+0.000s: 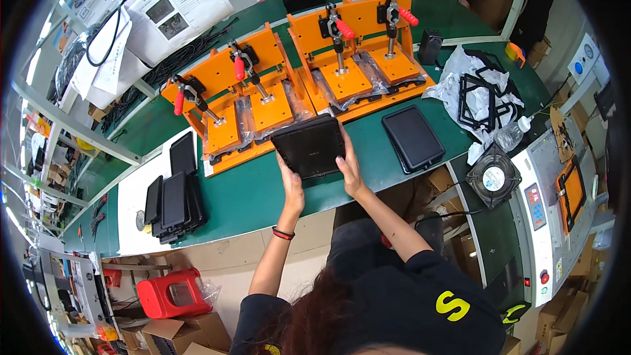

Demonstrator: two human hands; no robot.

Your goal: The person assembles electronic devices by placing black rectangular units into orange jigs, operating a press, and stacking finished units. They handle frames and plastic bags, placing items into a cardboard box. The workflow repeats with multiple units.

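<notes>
Between my two hands I hold a black rectangular panel, like a tablet housing, over the front edge of the green bench. My left hand grips its lower left side, and my right hand has the right side with the thumb on its face. Just behind it stand two orange clamping fixtures with red-handled toggle clamps. A short stack of similar black panels lies to the right of my hands. More black panels are piled at the left.
White plastic wrap with black frames lies at the right, near a black fan. A white machine with a display stands beyond it. Papers hang over the left shelf rail. A red stool and cardboard boxes are on the floor.
</notes>
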